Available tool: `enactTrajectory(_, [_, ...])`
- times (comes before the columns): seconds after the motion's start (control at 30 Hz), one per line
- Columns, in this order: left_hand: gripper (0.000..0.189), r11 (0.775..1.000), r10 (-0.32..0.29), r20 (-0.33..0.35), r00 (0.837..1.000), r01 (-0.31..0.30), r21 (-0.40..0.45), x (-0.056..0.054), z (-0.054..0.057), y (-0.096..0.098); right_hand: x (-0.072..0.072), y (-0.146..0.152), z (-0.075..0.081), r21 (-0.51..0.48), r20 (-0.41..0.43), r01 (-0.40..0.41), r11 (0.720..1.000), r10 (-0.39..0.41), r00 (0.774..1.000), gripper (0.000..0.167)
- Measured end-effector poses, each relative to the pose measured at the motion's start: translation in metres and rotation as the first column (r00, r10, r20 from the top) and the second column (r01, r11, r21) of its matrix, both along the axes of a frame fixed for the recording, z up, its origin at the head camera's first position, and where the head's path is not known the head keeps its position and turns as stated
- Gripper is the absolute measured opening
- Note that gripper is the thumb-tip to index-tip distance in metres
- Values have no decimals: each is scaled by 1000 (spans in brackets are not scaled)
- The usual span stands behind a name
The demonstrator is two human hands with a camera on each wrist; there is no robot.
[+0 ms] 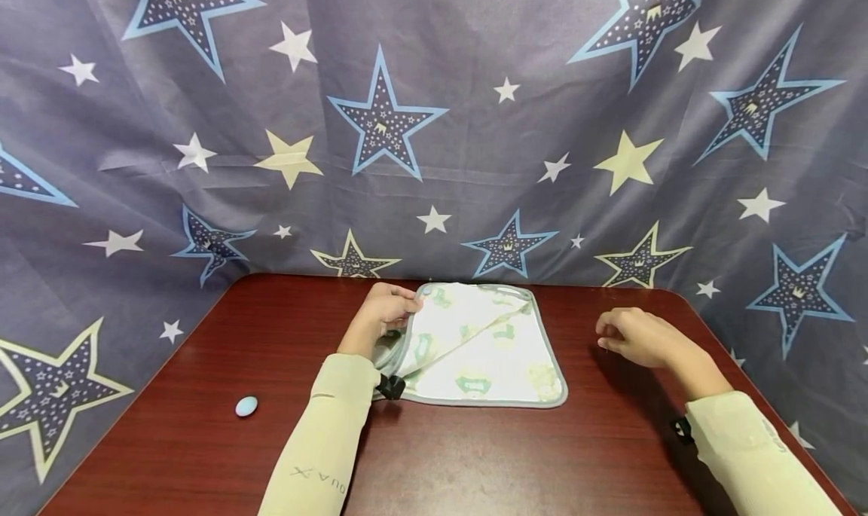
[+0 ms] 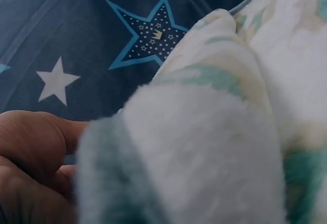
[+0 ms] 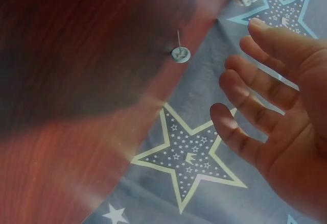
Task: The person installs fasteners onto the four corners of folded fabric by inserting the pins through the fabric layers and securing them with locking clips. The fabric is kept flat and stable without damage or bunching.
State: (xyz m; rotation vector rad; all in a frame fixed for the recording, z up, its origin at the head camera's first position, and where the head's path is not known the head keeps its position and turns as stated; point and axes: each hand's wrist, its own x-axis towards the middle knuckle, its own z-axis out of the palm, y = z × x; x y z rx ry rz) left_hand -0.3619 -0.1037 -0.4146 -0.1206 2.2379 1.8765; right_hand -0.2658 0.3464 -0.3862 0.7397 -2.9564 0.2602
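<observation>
Gripping patterned cloth [image 1: 498, 358] on the table [image 1: 508, 456] is the left hand [image 1: 383, 309].

Cloth: my cloth [image 1: 498, 354] is plush and white, with green and beige patches.
Border: grey-green trim [image 1: 481, 404] runs round its rounded corners.
Layers: a slanting edge crosses its top face, from far right to near left.
Left side: I hold it in my left hand [image 1: 383, 311].
Place: on the table [image 1: 542, 456], by the far edge, about midway between the far corners.
</observation>
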Motion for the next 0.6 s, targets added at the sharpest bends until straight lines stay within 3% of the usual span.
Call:
enactTrajectory(0.17, [19,997,28,-50,998,-32,-71,6,12,-1,-1,1,-2,8,12,5,1000,-5,1000,8])
enactTrajectory(0.33, [16,976,33,-155,987,-65,-206,15,28,2,-1,3,-3,20,2,4,1000,-4,1000,9])
enactTrajectory(0.47, [12,953,-32,-238,971,-42,-301,22,36,10,-2,5,-5,23,-27,-17,1000,18,999,12])
enactTrajectory(0.6, [11,939,-134,-271,953,34,-344,30,39,23,-4,9,-10,23,-48,-40,999,41,998,15])
